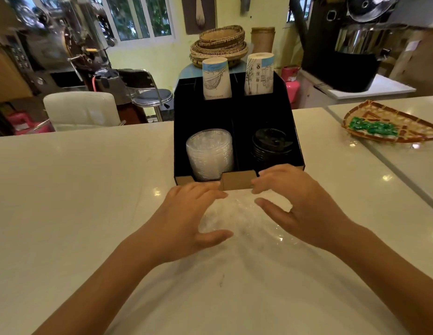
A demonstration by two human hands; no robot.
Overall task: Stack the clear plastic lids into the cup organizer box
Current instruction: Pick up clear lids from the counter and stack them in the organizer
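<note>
The black cup organizer box (292, 131) stands on the white counter in front of me. Its front left compartment holds a stack of clear plastic lids (209, 153) lying on edge. A stack of black lids (271, 147) fills the front right compartment. Clear crinkled plastic (237, 218), blurred, lies on the counter just before the box; whether it is loose lids or a wrapper is unclear. My left hand (186, 218) and my right hand (300, 201) curve around it from both sides, fingers spread, apparently touching it.
Two stacks of printed paper cups (216, 78) (259, 73) stand in the box's rear compartments. A woven tray with green items (389, 125) lies at the right on the counter (77, 189). Chairs, a stool and machines stand beyond the counter's far edge.
</note>
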